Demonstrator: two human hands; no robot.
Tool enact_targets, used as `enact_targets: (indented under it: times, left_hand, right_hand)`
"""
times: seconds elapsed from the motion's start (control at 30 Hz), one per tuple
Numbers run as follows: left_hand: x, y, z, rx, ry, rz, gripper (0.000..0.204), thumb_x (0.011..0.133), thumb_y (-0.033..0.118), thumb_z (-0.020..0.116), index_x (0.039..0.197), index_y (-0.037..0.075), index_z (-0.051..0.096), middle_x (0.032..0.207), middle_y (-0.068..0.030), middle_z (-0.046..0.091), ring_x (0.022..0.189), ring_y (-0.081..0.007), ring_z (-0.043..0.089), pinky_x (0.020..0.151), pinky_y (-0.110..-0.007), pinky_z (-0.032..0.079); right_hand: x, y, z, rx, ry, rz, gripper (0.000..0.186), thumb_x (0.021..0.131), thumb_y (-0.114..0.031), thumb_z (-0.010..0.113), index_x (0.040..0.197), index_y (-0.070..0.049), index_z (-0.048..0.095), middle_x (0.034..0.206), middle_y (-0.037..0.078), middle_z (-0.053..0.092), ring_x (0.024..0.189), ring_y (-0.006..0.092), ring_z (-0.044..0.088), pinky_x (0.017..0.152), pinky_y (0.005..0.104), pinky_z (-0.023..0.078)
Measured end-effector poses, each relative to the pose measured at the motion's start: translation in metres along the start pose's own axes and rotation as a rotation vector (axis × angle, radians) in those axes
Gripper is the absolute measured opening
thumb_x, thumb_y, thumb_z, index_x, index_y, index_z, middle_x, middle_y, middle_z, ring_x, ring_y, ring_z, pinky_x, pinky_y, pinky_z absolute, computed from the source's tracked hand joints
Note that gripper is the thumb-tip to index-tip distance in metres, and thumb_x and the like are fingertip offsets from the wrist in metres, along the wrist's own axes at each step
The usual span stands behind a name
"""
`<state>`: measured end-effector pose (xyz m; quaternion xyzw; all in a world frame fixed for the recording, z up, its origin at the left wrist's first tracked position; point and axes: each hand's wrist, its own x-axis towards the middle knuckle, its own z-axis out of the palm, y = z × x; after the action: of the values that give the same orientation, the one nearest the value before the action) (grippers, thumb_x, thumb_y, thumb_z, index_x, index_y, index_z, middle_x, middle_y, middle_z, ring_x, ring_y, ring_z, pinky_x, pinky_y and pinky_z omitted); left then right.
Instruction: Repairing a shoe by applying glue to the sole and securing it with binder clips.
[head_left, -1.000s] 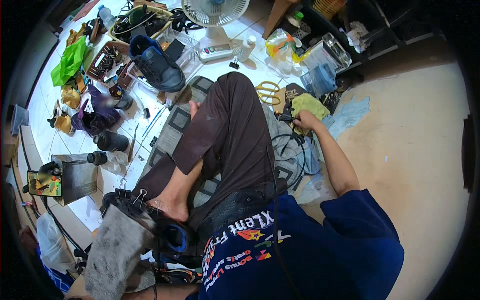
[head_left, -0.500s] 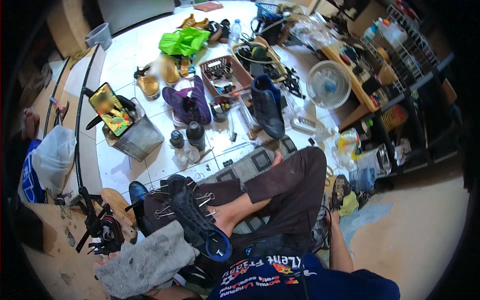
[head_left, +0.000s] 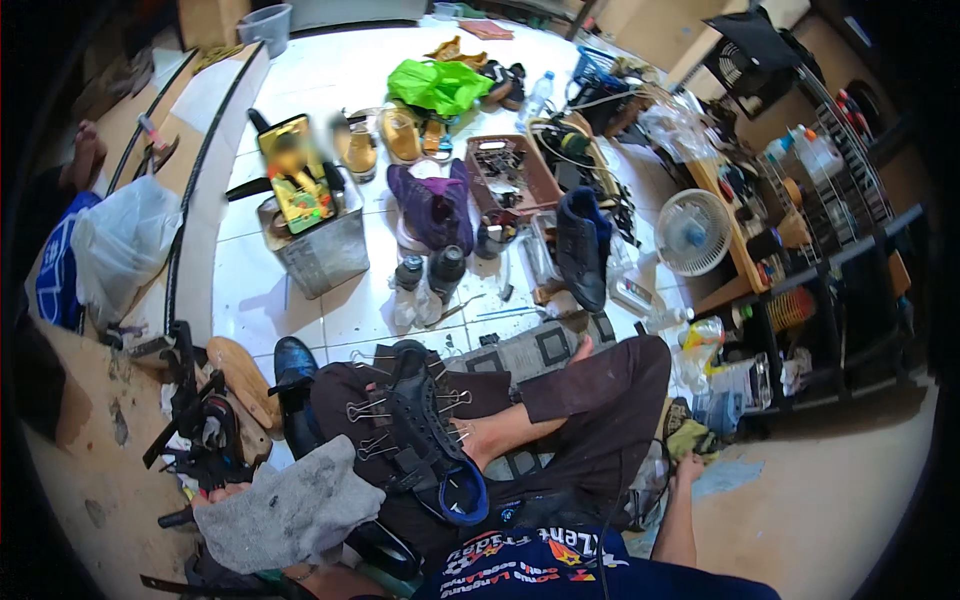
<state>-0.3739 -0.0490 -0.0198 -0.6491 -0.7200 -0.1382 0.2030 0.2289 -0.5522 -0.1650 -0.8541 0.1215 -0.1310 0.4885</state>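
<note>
A black sneaker (head_left: 425,425) with a blue lining lies across my lap, several binder clips (head_left: 372,408) gripping its sides. To its left a grey cloth (head_left: 290,505) drapes over my left forearm and most of that hand. Only a bit of my left hand (head_left: 228,491) shows past the cloth's edge, beside dark straps and tools (head_left: 210,440); its fingers are largely hidden. My right hand (head_left: 688,468) is low at my right side, fingers curled, against a yellow-green cloth (head_left: 692,438). What it grips, if anything, cannot be made out.
A black shoe (head_left: 295,375) and a wooden shoe last (head_left: 242,380) lie left of my knee. Ahead stand a metal can (head_left: 325,255) with a phone (head_left: 298,180), dark bottles (head_left: 447,270), a purple shoe (head_left: 435,210), a brown basket (head_left: 535,190) and a fan (head_left: 693,232).
The view has swung left, so the scene sits further right. My right hand has drawn back a little beside the yellow-green cloth. The clipped sneaker stays on my lap.
</note>
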Motion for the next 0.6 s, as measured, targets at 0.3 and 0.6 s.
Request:
enact_targets:
  times: [0.3,0.6]
  left_hand:
    - [0.064,0.026,-0.039,0.399,0.123,0.500,0.020,0.087,0.019,0.052,0.098,0.003,0.057,0.087,-0.0088,0.047,0.089,-0.0297,0.048,0.085,-0.040,0.042]
    - [0.058,0.030,-0.018,0.578,-0.445,0.119,0.052,0.093,0.035,0.045,0.135,0.004,0.047,0.132,-0.0148,0.052,0.126,-0.0302,0.047,0.109,-0.038,0.037]
  right_hand:
    - [-0.026,-0.268,0.017,0.393,-0.358,-0.076,0.021,0.096,-0.015,0.059,0.081,-0.012,0.045,0.064,-0.005,0.039,0.046,0.0034,0.037,0.037,0.0223,0.027]
    - [-0.038,-0.256,-0.037,-0.633,-0.706,-0.147,0.026,0.086,-0.017,0.064,0.070,-0.006,0.046,0.058,0.001,0.051,0.050,0.0124,0.045,0.046,0.0312,0.036]
